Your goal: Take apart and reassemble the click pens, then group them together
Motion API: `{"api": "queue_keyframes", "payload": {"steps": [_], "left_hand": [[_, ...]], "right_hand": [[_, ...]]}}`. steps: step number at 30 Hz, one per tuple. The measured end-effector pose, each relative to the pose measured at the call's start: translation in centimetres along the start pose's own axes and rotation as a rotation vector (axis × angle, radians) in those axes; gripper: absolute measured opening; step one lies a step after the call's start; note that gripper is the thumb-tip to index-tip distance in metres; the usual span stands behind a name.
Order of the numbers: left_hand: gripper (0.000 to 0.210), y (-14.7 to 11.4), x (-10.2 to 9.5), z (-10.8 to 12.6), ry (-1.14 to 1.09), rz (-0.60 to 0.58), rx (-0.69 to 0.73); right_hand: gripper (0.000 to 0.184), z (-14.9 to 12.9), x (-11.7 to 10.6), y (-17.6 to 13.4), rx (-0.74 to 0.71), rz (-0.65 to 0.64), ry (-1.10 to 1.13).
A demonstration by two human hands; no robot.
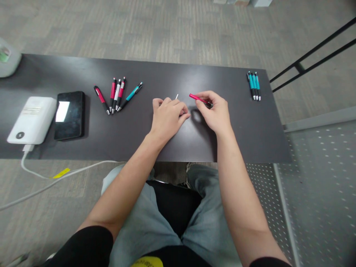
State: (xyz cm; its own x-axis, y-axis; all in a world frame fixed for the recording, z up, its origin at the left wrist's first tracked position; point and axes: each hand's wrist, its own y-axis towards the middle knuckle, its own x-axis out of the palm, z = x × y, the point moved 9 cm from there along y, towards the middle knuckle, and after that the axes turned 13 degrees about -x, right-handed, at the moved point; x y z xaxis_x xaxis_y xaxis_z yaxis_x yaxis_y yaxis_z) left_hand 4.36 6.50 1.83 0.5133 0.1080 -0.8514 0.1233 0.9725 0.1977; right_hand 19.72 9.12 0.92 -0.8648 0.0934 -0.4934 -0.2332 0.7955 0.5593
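Note:
My right hand (218, 111) pinches a red pen barrel (194, 97) just above the tabletop, its bare end pointing left toward my other hand. The barrel's far part is hidden by my fingers. Close by on the left, my left hand (170, 116) rests low over the table with its fingers curled. From behind those fingers sticks the tip of a thin white rod (177, 96), like a pen refill; the rest of it is covered. A small gap separates the two hands.
Left of my hands lie several red pens (100, 99), a white pen (116, 94) and a blue pen (130, 95). Three blue pens (254, 86) lie at the right end. A black phone-like device (71, 128) and a white power bank (33, 120) with a cable (83, 168) are farther left.

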Motion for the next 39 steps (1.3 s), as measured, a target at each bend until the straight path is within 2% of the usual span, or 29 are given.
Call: {"api": "queue_keyframes", "payload": {"steps": [3,7,11,15,23,28,32,39], "left_hand": [[0.01,0.1,-0.3,-0.5,0.002,0.022,-0.047],[0.015,0.3,-1.2,-1.5,0.007,-0.013,-0.061],[0.024,0.9,-2.9,-3.9,0.009,-0.016,-0.066],[0.034,1.2,-3.0,-5.1,0.024,-0.049,-0.026],[0.034,1.0,-1.6,-4.6,0.006,-0.088,0.039],[0.032,0.7,-1.7,-4.4,-0.011,-0.086,0.064],[0.028,0.6,-1.7,-4.3,-0.011,-0.089,0.061],[0.023,0.7,-1.8,-4.2,-0.021,-0.073,0.058]], "right_hand": [[0.019,-0.9,0.2,0.2,0.006,-0.086,-0.144],[0.019,-1.5,0.4,0.2,0.066,-0.177,-0.338],[0.017,-1.6,0.7,0.0,0.054,-0.207,-0.353],[0.019,-1.1,1.1,-0.2,0.038,-0.245,-0.318],[0.019,-1.7,1.7,-0.1,-0.031,-0.275,-0.227],[0.012,-2.4,1.6,-0.1,-0.052,-0.255,-0.251],[0.015,-3.0,2.2,-0.2,-0.08,-0.266,-0.298],[0.006,-3.1,3.0,-0.3,-0.096,-0.289,-0.348]]}}
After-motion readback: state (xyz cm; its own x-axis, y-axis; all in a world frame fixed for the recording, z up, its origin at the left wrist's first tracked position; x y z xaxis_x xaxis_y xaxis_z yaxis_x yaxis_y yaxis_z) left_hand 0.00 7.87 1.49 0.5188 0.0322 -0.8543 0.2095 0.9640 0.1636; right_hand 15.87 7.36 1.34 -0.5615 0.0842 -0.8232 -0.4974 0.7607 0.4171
